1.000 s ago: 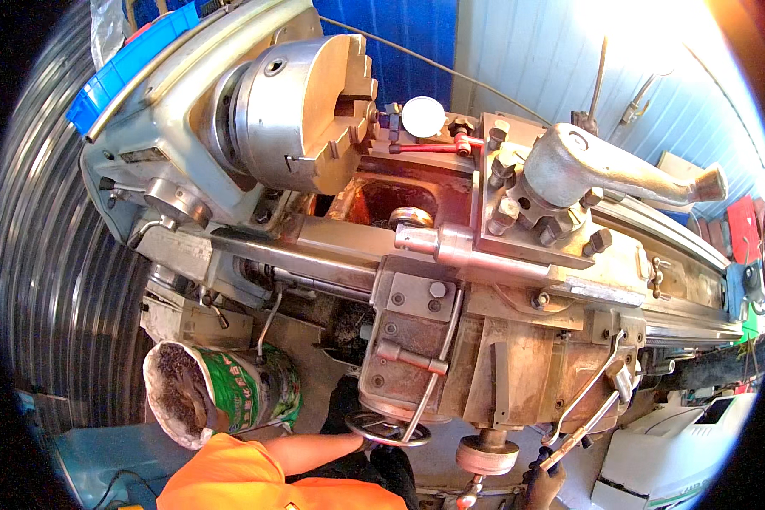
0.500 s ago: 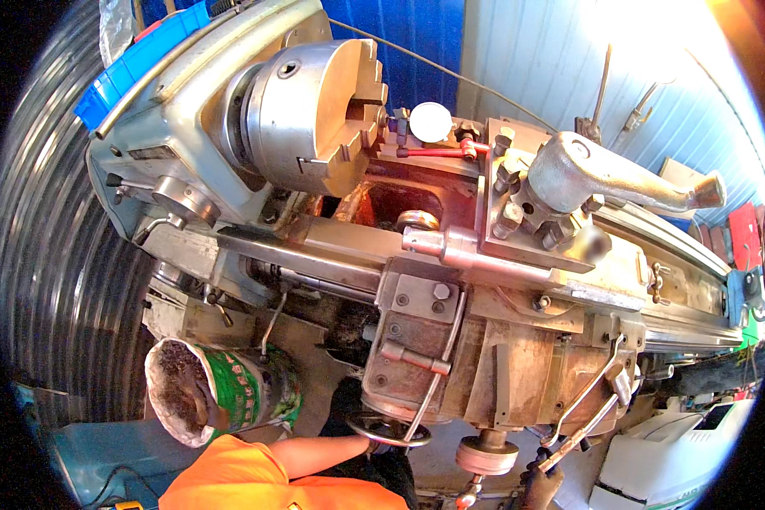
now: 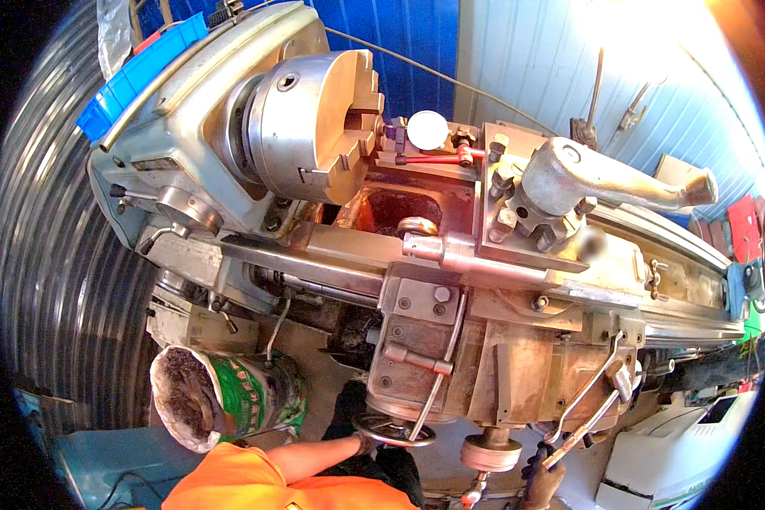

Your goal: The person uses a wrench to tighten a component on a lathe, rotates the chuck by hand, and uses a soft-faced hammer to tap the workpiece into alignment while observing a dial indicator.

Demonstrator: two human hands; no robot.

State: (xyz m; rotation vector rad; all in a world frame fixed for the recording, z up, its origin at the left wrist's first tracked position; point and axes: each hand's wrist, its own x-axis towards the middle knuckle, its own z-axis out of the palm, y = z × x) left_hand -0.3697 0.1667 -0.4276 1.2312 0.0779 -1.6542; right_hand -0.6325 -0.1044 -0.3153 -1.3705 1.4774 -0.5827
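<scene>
My left hand [image 3: 367, 444] is at the rim of a metal handwheel [image 3: 408, 439] on the front of a lathe, its fingers closed there and partly hidden. My right hand [image 3: 542, 478], in a dark-fingered glove, is closed around the lower end of a long metal lever [image 3: 582, 432] on the lathe's apron. Above, the large jaw chuck [image 3: 302, 123] faces a white round dial gauge [image 3: 427, 130], carried by a red-handled holder [image 3: 438, 159]. The tool post [image 3: 540, 208] has a thick clamping handle [image 3: 629, 180] on top.
A green and white bucket [image 3: 255, 395] of dark shavings stands at lower left. A blue tray [image 3: 144, 78] rests on the headstock. Below the carriage juts a round knob [image 3: 490, 452]. At lower right is a white machine housing [image 3: 671, 455]; corrugated sheeting [image 3: 55, 280] runs along the left.
The view has shifted slightly, so the headstock and chuck sit a little lower. More of my right hand shows at the lever. My left hand remains at the handwheel.
</scene>
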